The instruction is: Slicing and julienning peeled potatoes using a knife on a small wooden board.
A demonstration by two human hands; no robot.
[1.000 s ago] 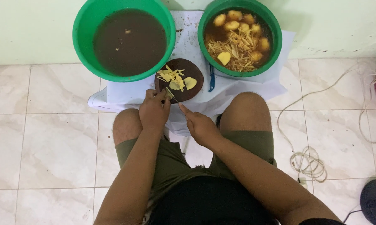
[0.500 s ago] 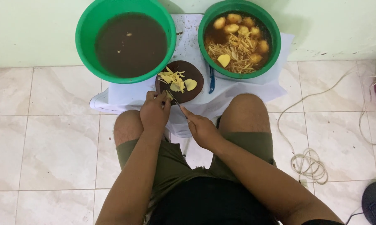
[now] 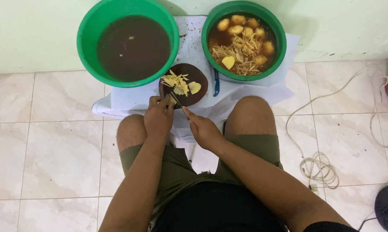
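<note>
knife [image 3: 177,100]: thin blade, angled, gripped by right hand [image 3: 203,130] | potato piece [image 3: 171,99]: pale yellow, under left hand [image 3: 158,117] fingertips, on round dark board [image 3: 198,76]

No packages, labels, signs or screens show anywhere in this view.

Two round green plastic basins [image 3: 127,41] [image 3: 244,39] w/ dark brown liquid; dark brown round cutting board [image 3: 183,84]; pale yellow potato slices [image 3: 178,83]; white sheet [image 3: 245,91]; olive-green shorts [image 3: 176,165].
</note>
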